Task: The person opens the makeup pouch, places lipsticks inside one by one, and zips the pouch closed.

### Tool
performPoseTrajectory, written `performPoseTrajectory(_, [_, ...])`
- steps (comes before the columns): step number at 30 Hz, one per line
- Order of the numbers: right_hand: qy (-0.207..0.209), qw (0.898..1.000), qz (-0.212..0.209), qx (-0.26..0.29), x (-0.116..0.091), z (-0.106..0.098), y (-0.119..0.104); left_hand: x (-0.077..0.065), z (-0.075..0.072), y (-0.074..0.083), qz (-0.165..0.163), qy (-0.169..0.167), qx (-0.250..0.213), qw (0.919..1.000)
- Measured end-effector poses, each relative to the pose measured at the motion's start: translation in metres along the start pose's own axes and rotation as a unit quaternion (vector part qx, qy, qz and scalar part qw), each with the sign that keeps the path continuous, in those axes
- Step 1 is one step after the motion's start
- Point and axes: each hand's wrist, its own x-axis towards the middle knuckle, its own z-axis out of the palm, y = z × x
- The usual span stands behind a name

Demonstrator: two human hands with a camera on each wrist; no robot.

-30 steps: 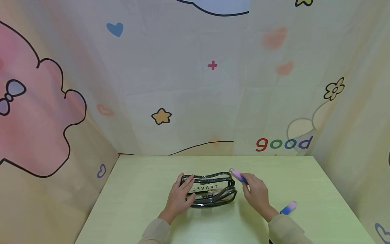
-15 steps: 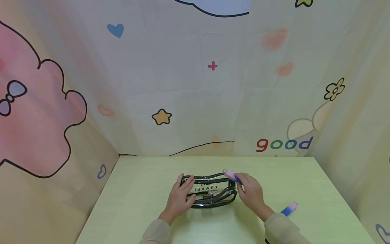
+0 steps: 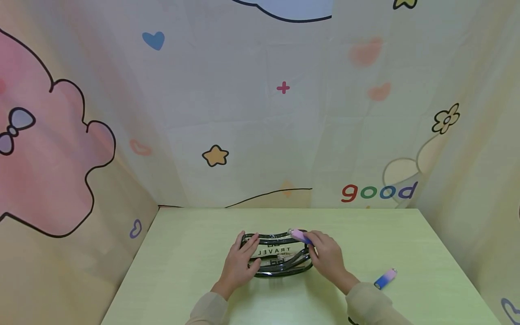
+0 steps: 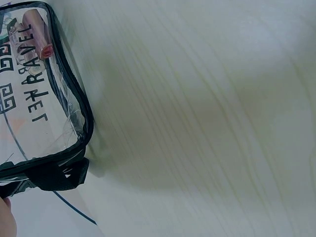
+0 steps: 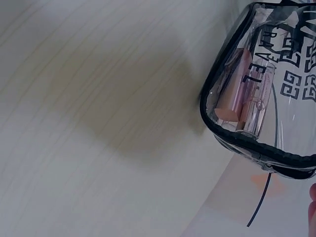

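A clear pouch [image 3: 280, 266] with black trim and TRAVEL lettering sits on the table in the head view. My left hand [image 3: 237, 266] rests on its left end, fingers laid straight across the top and thumb toward the front. Between the thumb and fingers of my right hand [image 3: 329, 255] is a small pink-and-blue tube [image 3: 298, 235] with a silvery tip, over the pouch's upper right part. The right wrist view shows a pinkish tube [image 5: 234, 94] and a clear-and-pink tube [image 5: 256, 103] inside the pouch. Both wrist views show only slivers of the hands.
Another pink-and-blue tube [image 3: 385, 278] lies on the table, to the right of my right forearm. The pale green table [image 3: 178, 262] meets a printed cloth backdrop [image 3: 260, 149] at its back edge, and cloth also hangs at both sides.
My right hand has moved left with the pink-and-blue tube, from beside the pouch's right end to over its upper right part. The left hand stays in place.
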Motion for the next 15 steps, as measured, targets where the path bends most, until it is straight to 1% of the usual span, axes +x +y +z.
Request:
performPoseTrajectory(5, [-0.002, 1.0, -0.029, 0.006, 0.001, 0.003, -0.005, 0.0, 0.0, 0.0, 0.002, 0.002, -0.002, 1.0])
performPoseTrajectory(8, [-0.008, 0.999, -0.043, 0.009, 0.002, 0.005, -0.008, 0.0, 0.0, 0.0, 0.011, 0.013, 0.004, 0.9998])
performPoseTrajectory(12, [-0.027, 0.999, -0.046, 0.007, 0.003, 0.006, -0.012, 0.0, 0.0, 0.0, 0.023, 0.027, 0.011, 0.9993])
performPoseTrajectory(15, [-0.043, 0.998, -0.042, 0.006, 0.005, 0.008, -0.014, 0.0, 0.0, 0.0, 0.02, 0.022, 0.009, 0.9995])
